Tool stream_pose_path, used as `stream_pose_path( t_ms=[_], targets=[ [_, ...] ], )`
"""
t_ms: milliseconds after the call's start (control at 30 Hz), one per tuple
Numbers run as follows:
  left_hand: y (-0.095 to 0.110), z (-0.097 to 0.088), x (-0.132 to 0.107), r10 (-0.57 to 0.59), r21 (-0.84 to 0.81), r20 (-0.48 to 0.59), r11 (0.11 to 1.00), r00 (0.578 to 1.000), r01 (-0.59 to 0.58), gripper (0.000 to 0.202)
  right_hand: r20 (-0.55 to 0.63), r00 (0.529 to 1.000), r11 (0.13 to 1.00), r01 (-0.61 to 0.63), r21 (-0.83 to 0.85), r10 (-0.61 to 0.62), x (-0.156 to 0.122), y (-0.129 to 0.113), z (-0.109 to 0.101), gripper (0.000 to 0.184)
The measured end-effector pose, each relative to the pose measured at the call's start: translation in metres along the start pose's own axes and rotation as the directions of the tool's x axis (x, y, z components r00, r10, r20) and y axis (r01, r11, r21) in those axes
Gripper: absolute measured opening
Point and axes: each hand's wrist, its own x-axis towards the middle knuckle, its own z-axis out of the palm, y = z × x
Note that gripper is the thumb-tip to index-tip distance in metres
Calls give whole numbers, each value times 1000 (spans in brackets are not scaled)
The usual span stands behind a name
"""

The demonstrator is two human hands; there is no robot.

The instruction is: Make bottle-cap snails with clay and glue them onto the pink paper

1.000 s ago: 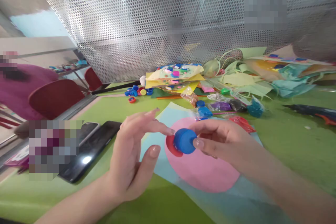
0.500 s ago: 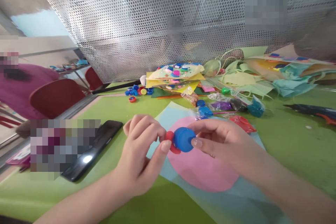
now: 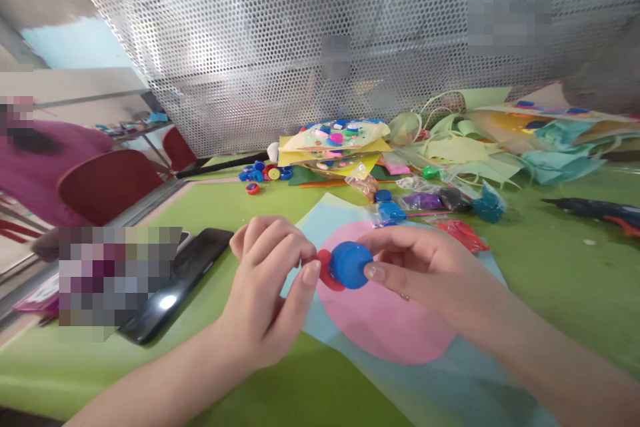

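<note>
My right hand (image 3: 415, 267) is closed on a round blue bottle cap (image 3: 351, 265), gripping its right edge between thumb and fingers. A strip of red modelling clay (image 3: 330, 275) curves along the cap's left side. At the upper end of that strip, the thumb and forefinger of my left hand (image 3: 273, 287) are pinched together against the clay; its tip is partly hidden by the fingers. Both hands are above a pink paper circle (image 3: 395, 327), which lies on a light blue sheet (image 3: 320, 220).
Bags of coloured clay (image 3: 423, 201) and a red packet (image 3: 465, 235) lie beyond the sheet. Loose bottle caps (image 3: 253, 188) sit farther back, near decorated paper pieces (image 3: 335, 140). A black phone (image 3: 185, 287) is at left, a dark pointed tool (image 3: 595, 208) at right. A perforated metal panel (image 3: 250, 47) stands behind.
My left fingers have shifted slightly left from the cap. The red clay's upper end looks narrower and less bulging now. My right hand and the blue cap have barely moved.
</note>
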Motion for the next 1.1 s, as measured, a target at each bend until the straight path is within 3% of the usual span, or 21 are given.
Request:
stream_pose_path(
  t_ms=[367, 633, 967, 1100],
  targets=[
    [1, 1, 1, 51, 22, -10, 998, 999, -51, 20, -11, 1000, 998, -10, -58, 9, 0, 4, 1, 22],
    [-3, -3, 0, -13, 59, -55, 998, 998, 16, 24, -27, 999, 994, -28, -106, 25, 0, 2, 2, 23],
    [1, 0, 2, 47, 93, -40, 995, 998, -43, 19, 7, 1000, 992, -10, -125, 11, -1, -2, 2, 20],
    [-4, -1, -1, 1, 9, -51, 1000, 999, 0, 18, 10, 1000, 995, -22, -100, 23, -1, -2, 3, 20]
  ],
)
